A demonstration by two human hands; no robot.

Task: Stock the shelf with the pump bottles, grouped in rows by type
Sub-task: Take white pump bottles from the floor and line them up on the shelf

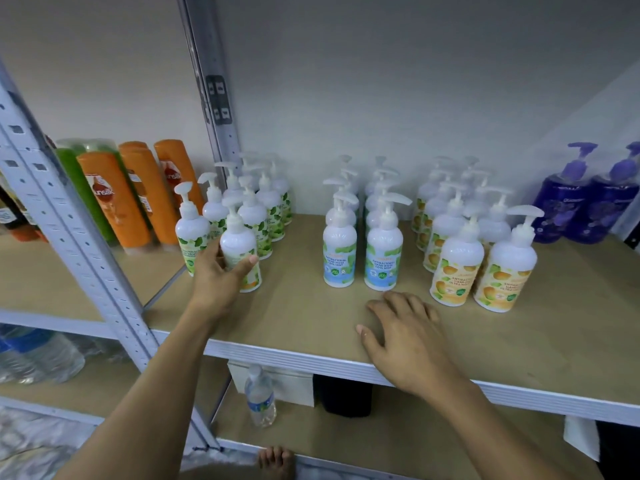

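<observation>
left hand [221,275] grips a green-label pump bottle [239,251] round its smooth, likely slippery body; right hand [403,332] rests flat, released, on the shelf [519,348].

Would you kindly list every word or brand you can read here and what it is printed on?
"ANTIBACTERIAL HAND WASH COOL MINT": front blue-label pump bottles.
"unsilk", start out of sight: orange shampoo bottle.
"ANTIBACTE...", "HAND", "ULTRA", only partly legible: orange-label pump bottles.
Too blurred to read: pump bottle gripped by the left hand, purple pump bottles, water bottle.
</observation>
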